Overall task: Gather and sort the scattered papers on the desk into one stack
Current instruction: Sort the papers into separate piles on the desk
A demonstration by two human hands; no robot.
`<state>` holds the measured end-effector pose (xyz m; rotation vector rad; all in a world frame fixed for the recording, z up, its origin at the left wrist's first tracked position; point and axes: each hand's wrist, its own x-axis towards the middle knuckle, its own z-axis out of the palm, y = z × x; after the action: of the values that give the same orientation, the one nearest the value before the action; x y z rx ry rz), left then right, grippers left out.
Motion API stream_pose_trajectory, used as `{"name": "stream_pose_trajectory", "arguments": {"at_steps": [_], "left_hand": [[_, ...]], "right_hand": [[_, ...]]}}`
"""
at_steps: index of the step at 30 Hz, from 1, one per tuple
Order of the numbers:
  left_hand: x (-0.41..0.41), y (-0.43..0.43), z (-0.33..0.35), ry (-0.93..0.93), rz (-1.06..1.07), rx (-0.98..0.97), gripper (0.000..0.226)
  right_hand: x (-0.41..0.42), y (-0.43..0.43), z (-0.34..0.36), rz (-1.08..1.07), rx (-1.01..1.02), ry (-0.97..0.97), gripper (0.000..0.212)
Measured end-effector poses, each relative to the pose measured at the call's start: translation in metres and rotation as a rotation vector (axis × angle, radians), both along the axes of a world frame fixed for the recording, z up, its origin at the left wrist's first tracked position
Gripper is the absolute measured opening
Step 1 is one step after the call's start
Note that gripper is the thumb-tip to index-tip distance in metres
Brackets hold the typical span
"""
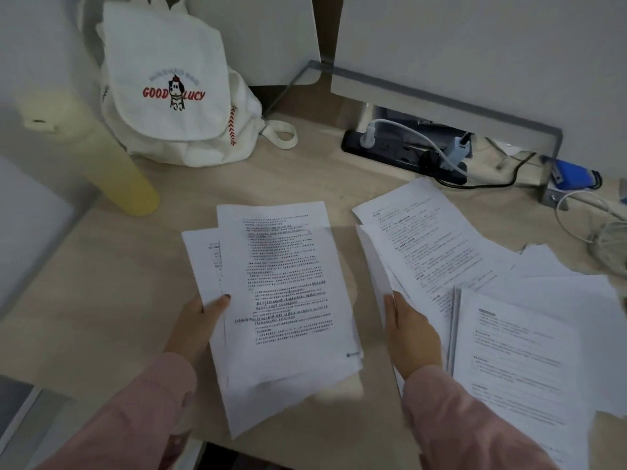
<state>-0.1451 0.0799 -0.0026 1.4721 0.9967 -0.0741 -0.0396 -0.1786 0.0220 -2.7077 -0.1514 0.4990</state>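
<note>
While our left hand (198, 322) pinches the stack (281, 300) mid-frame, our right hand (412, 329) fingers clamp a loose sheet (376, 266); we should lay it squarely on top.

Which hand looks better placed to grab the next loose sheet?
Probably the right hand: it already touches a sheet of the scattered papers, while the left hand is busy holding the gathered stack.
</note>
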Motion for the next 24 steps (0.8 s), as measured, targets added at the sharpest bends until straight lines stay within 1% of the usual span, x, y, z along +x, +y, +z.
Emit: {"name": "stream_pose_trajectory", "arguments": {"at_steps": [2,5,7,9,10,11,12,13,15,16,18,20,22,24], "left_hand": [[-0.001,-0.003,-0.002,0.003,0.007,-0.009,0.034],[-0.002,-0.011,-0.001,-0.014,0.011,-0.053,0.031],[-0.004,-0.014,0.0,-0.025,0.026,-0.077,0.028],[-0.005,-0.016,-0.002,-0.02,0.029,-0.096,0.028],[-0.006,-0.016,-0.003,-0.02,0.031,-0.108,0.028],[-0.007,-0.016,-0.003,-0.019,0.033,-0.115,0.026],[-0.007,-0.016,-0.003,-0.016,0.025,-0.119,0.023],[-0.008,-0.015,-0.004,-0.009,0.015,-0.122,0.018],[-0.009,-0.013,-0.007,0.02,0.024,-0.125,0.009],[-0.01,-0.012,-0.008,0.032,0.041,-0.13,0.008],[-0.011,-0.011,-0.009,0.057,0.08,-0.135,0.012],[-0.011,-0.012,-0.009,0.056,0.104,-0.144,0.015],[-0.011,-0.014,-0.009,0.033,0.131,-0.186,0.015],[-0.011,-0.015,-0.01,0.037,0.157,-0.227,0.02]], "right_hand": [[-0.001,0.018,0.01,0.048,0.05,0.005,0.034],[-0.008,0.049,0.019,0.007,0.323,0.138,0.034],[-0.013,0.068,0.023,-0.065,0.526,0.329,0.033],[-0.018,0.082,0.024,-0.077,0.732,0.639,0.034],[-0.02,0.087,0.021,-0.063,0.787,0.762,0.036],[-0.021,0.09,0.018,-0.037,0.807,0.826,0.037],[-0.02,0.091,0.014,-0.004,0.799,0.83,0.036],[-0.02,0.091,0.011,0.015,0.785,0.792,0.032],[-0.016,0.086,0.001,0.009,0.728,0.623,0.021],[-0.011,0.079,-0.005,-0.006,0.662,0.514,0.02],[0.0,0.061,-0.014,-0.02,0.432,0.278,0.025],[0.01,0.042,-0.022,-0.073,0.177,0.138,0.035],[0.016,0.027,-0.024,-0.195,0.053,0.117,0.043],[0.019,0.017,-0.023,-0.303,0.024,0.151,0.05]]}}
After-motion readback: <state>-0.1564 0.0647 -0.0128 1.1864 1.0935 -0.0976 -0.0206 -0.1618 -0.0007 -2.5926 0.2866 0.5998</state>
